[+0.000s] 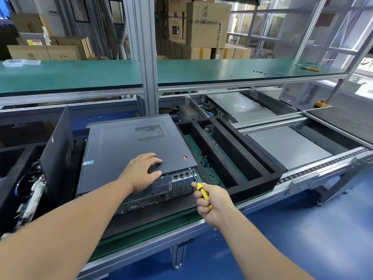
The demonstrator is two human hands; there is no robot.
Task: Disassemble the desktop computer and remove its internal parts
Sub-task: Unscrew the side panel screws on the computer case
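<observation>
Nearest the camera, two bare forearms are reaching forward over the edge of the green-matted workbench [141, 237]. The right hand [212, 203] is clenching its fingers round the yellow-and-black handle of a screwdriver [202, 191], and the metal shaft is angling up and away so that its tip is meeting the upper right corner of the rear panel of the desktop computer [125, 150]. The left hand [142, 172] is resting on the near edge of the computer's dark side cover, with its fingers spread and lying flat on the top and its thumb hanging over the rear edge, grasping nothing.

The computer is lying on its side on a dark foam pad, with its rear ports and fan grille facing the person. Just to its left, a detached black side panel [56, 156] is standing upright, and beyond that panel loose circuit boards and cables [32, 193] are lying in a dark tray. To the right of the computer, a black foam tray [238, 156] with long slots is sitting on the bench, with a small metal bracket [209, 129] in one slot.

Farther back, a conveyor line is running off to the right. Above it, a green shelf [201, 70] is carrying a second yellow screwdriver [310, 68], a few small dark screws [258, 71] and, far left, a clear plastic box [21, 62]. Stacked cardboard boxes [205, 25] are standing behind the shelf.
</observation>
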